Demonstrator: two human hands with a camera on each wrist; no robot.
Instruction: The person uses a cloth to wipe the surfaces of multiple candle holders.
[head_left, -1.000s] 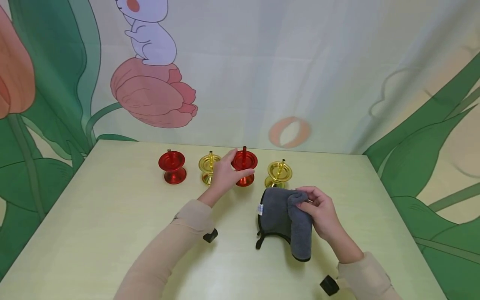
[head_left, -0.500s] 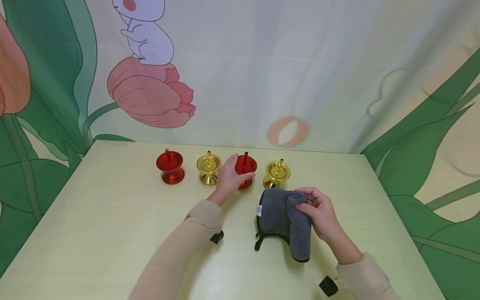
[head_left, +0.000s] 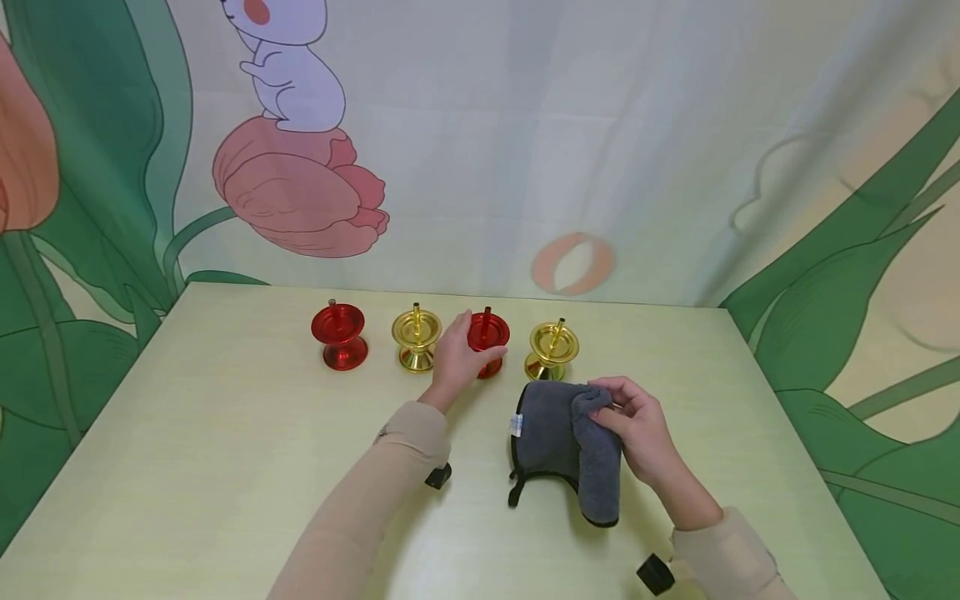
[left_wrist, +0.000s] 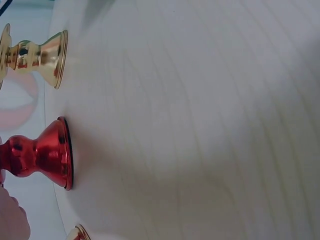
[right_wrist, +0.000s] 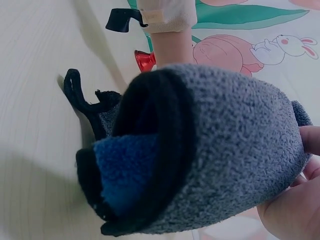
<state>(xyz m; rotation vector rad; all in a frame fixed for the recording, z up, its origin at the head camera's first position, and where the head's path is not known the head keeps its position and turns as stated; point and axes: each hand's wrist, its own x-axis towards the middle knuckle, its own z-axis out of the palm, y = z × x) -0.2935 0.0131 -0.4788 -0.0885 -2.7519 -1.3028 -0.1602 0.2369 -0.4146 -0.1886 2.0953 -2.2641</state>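
My left hand (head_left: 456, 358) holds a red metal candle holder (head_left: 491, 328) by its side, thumb in front, near the table's back edge. Its flared base (left_wrist: 54, 155) stands upright on the table in the left wrist view. The holder's lower part is partly hidden by the hand in the head view. My right hand (head_left: 641, 427) pinches the upper right of a thick grey cloth (head_left: 551, 429) with black trim, a white tag and a hanging loop. The right wrist view shows the cloth curled over, with blue fluffy fabric (right_wrist: 131, 165) inside the fold.
A gold candle holder (head_left: 554, 343) stands right of the held one, just behind the cloth. Another gold candle holder (head_left: 417, 330) and a red one (head_left: 338, 327) stand to the left, in the same row. A printed curtain (head_left: 465, 150) hangs behind the pale table (head_left: 225, 467).
My left hand has moved slightly right and forward, and the red candle holder has come down and a little nearer with it. The right hand and cloth stay almost where they were.
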